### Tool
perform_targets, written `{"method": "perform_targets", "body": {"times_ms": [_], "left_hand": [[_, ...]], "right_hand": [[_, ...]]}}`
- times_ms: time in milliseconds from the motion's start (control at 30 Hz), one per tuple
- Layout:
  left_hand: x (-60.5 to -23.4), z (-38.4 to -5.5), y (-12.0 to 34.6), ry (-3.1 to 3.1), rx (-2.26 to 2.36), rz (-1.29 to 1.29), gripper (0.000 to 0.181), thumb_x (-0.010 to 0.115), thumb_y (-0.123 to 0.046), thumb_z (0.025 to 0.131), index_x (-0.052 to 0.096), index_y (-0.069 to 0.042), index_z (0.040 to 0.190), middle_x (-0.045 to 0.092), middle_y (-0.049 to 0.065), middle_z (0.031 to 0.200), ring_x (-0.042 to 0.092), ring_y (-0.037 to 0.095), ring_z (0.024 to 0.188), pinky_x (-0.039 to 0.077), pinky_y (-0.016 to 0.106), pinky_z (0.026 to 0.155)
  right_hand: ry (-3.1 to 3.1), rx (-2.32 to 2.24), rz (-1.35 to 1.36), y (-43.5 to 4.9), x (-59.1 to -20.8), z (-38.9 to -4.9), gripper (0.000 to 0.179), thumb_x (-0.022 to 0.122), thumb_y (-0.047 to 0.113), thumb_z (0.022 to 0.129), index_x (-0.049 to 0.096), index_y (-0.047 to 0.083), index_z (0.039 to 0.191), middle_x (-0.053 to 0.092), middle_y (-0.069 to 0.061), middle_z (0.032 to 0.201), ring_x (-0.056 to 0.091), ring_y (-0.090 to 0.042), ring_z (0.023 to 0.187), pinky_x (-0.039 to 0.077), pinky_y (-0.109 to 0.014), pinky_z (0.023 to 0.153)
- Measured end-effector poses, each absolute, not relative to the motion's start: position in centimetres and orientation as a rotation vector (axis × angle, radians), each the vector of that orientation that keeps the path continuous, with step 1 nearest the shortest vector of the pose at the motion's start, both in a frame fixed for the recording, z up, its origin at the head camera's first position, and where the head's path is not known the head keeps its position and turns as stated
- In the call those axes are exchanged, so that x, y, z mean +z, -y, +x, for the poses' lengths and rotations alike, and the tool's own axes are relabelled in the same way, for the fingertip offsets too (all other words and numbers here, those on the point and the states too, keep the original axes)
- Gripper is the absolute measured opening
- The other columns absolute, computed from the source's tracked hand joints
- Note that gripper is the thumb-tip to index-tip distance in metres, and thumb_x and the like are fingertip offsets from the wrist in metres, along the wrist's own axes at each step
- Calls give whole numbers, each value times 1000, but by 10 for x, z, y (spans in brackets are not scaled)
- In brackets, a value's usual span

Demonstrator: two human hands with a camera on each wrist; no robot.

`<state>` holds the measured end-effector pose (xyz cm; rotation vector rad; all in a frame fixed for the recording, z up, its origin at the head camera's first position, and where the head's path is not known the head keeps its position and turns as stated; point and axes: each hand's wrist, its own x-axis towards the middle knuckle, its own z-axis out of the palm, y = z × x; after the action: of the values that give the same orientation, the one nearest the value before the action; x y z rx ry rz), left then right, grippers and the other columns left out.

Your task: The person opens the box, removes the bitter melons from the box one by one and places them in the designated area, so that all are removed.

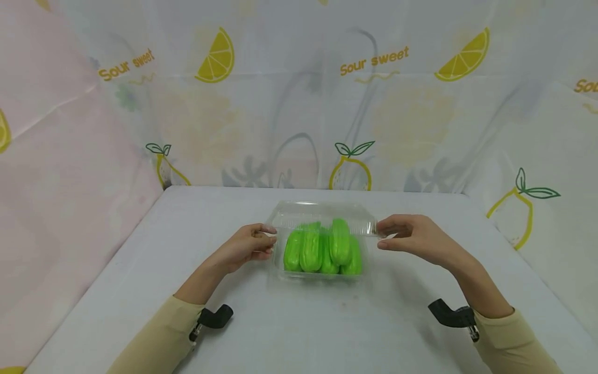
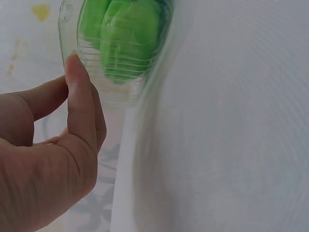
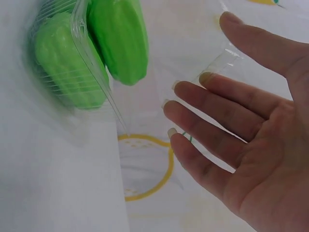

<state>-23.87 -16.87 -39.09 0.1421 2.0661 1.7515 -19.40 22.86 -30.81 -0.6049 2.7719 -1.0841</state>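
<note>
A clear plastic clamshell box stands on the table with its lid raised at the back. Inside lie several bright green, oblong, bumpy vegetables resembling bitter melons, one on top of the others. At the box's left side, my left hand pinches the rim between thumb and fingertips; the left wrist view shows the index fingertip on the edge. My right hand is at the lid's right edge, fingers extended and thumb apart, as the right wrist view shows.
The white table reaches back to a hanging cloth printed with lemons, which also encloses both sides. Each sleeved forearm carries a black wrist mount.
</note>
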Motion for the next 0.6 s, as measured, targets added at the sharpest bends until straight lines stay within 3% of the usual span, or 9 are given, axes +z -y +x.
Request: {"method": "perform_targets", "body": {"times_ms": [267,600], "left_hand": [[-391,-238,169,-2076,1741,144,45,61,-17,99,46,3,137,60,3,85,62,9,73,59,19,66],[-392,-237,168,-2080,1735,156,45,61,-17,99,47,3,136,59,3,85,62,8,72,58,18,65]], "right_hand": [[-2824,-1113,-628,-230,-308,-196,31,73,34,91,70,19,118,73,-1,115,70,-15,104,57,-24,85],[-2830,-1243,-531,-229,-305,-198,29,71,33,93,72,14,115,73,-7,115,69,-1,97,55,-20,85]]}}
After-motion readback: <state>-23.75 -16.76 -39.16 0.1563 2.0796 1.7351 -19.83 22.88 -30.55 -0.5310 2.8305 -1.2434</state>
